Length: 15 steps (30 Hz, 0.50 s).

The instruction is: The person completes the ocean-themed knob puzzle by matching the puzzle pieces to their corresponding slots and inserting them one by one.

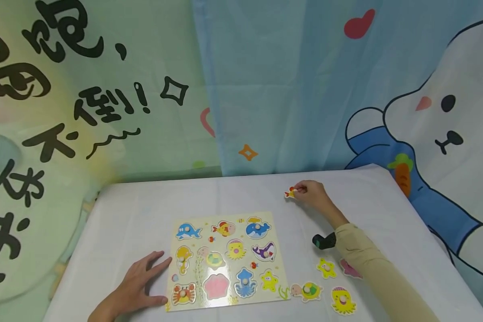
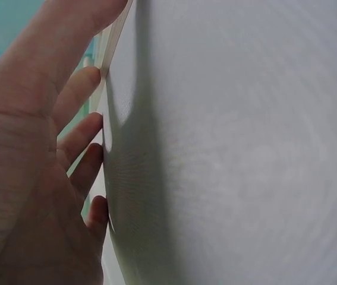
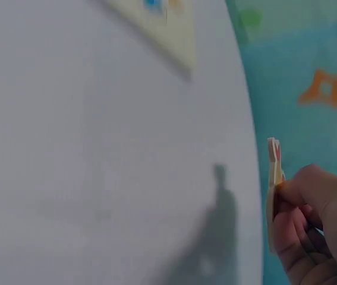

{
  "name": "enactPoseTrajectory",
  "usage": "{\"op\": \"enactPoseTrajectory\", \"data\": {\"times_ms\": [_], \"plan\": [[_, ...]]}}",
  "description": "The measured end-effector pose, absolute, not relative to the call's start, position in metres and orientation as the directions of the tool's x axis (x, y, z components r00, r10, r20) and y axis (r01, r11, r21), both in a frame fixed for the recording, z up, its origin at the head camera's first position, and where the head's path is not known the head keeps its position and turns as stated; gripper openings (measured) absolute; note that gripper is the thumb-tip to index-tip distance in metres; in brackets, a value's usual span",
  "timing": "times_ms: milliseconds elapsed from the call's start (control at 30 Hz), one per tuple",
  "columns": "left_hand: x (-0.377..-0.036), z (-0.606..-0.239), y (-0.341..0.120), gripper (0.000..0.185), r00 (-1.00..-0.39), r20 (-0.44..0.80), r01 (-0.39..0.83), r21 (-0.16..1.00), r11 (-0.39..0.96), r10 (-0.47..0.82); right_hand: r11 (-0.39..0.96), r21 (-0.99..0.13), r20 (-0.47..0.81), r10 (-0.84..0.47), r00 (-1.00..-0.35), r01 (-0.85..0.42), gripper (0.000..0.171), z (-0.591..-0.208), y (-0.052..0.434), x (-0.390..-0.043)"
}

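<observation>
Nearest, the left hand point(image 1: 138, 286) lies flat on the tabletop point(image 1: 124, 214), fingers straight, holding nothing and touching the left edge of the puzzle board point(image 1: 225, 261). Loose pieces point(image 1: 326, 286) lie at the board's 3 o'clock. Farther off, at the board's 1 o'clock, the right hand point(image 1: 311, 194) pinches a small fish piece point(image 1: 290, 193) in curled fingers, on edge above the tabletop; the board lies toward 7 o'clock from it.

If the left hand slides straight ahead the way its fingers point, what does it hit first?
Most likely the puzzle board: the left hand lies flat on the table, fingertips about at the board's left edge, near the seahorse piece.
</observation>
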<state>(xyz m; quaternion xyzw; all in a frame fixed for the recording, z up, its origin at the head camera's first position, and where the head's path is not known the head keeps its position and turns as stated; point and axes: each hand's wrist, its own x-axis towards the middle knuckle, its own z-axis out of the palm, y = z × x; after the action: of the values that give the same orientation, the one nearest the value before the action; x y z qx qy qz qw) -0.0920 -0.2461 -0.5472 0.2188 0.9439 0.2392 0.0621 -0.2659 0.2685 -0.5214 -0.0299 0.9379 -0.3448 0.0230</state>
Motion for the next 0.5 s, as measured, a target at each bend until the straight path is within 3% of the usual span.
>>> {"op": "enactPoseTrajectory", "data": {"times_ms": [200,500], "plan": [[-0.092,-0.546,-0.247,0.090,-0.899,-0.028,0.370,0.483,0.794,0.436,0.716,-0.656,0.043,-0.281,-0.959,-0.239,0.014,-0.500,0.188,-0.243],[-0.091,-0.545,-0.245,0.090,-0.903,-0.074,0.335,0.495,0.802,0.422,0.689,-0.625,-0.012,-0.478,-0.878,-0.367,0.009,-0.501,0.102,-0.215]]}}
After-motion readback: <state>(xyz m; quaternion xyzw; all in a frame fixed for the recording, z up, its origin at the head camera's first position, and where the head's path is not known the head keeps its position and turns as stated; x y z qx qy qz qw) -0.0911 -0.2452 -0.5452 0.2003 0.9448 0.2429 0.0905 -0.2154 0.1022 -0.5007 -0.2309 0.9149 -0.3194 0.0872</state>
